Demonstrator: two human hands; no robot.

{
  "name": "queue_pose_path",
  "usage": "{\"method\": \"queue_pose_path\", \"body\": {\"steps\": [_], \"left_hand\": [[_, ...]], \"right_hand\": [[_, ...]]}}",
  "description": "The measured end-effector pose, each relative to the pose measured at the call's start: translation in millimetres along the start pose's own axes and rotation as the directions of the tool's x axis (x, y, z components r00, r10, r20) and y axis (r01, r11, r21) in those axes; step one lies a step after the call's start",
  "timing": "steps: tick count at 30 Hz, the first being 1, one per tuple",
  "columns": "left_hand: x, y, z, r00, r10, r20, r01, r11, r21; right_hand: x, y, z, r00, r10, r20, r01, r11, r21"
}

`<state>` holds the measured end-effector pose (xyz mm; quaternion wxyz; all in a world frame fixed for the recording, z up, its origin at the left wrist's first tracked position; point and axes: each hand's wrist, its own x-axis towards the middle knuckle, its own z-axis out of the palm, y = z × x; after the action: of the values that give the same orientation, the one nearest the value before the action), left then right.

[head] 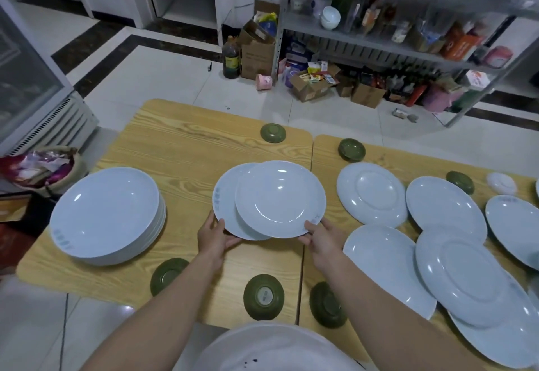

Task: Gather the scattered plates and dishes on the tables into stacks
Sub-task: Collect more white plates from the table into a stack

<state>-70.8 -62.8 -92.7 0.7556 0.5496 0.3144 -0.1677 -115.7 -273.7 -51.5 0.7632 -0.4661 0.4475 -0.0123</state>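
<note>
Two white plates overlap above the middle of the wooden tables. The upper plate lies shifted right on the lower plate. My left hand grips the lower plate's near left rim. My right hand pinches the upper plate's near right rim. A tall stack of white plates stands at the left. Several white plates lie scattered on the right table, such as one upside down and another leaning over its neighbours. Small green dishes lie about, mostly upside down, for instance one at the near edge.
A small white dish sits at the far right. A basket of wrappers stands beside the left table, with a glass-door fridge behind. Metal shelving and cardboard boxes fill the far side of the tiled floor.
</note>
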Motion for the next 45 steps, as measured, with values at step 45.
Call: {"method": "queue_pose_path", "body": {"steps": [45], "left_hand": [[7,-4,5,0.987,-0.023,-0.161,0.024,1.000,0.001]], "right_hand": [[40,29,38,0.982,0.032,-0.184,-0.131,0.824,-0.552]]}}
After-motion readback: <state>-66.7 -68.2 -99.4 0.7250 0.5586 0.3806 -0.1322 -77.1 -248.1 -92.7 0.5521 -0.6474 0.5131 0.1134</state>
